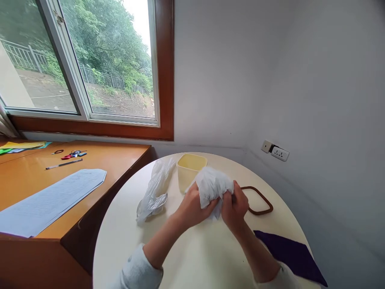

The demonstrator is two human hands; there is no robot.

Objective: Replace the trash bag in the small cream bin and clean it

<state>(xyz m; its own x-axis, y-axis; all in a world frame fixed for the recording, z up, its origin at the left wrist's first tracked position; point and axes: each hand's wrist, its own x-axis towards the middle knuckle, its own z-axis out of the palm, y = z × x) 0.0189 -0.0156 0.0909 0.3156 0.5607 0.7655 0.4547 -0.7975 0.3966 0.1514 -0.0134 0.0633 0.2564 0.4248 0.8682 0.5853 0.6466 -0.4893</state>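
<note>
Between my two hands, above the round table, is a bunched white plastic bag (214, 182). My left hand (194, 204) grips its left side, fingers partly hidden behind the plastic. Closed around the bag's right side is my right hand (235, 205). Just behind the bag stands a pale yellow bin (185, 175), upright with its mouth facing up; the bag covers part of its right side. A brown rounded frame (264, 200) lies flat on the table to the right of my right hand. Another crumpled clear plastic bag (155, 190) rests left of the bin.
The round cream table (120, 241) stands beside an orange-brown desk (126, 154). On the desk are paper sheets (57, 200), a pen (63, 163) and keys (74, 154). A dark purple cloth (288, 255) hangs at the table's right edge. A wall socket (279, 153) is at right.
</note>
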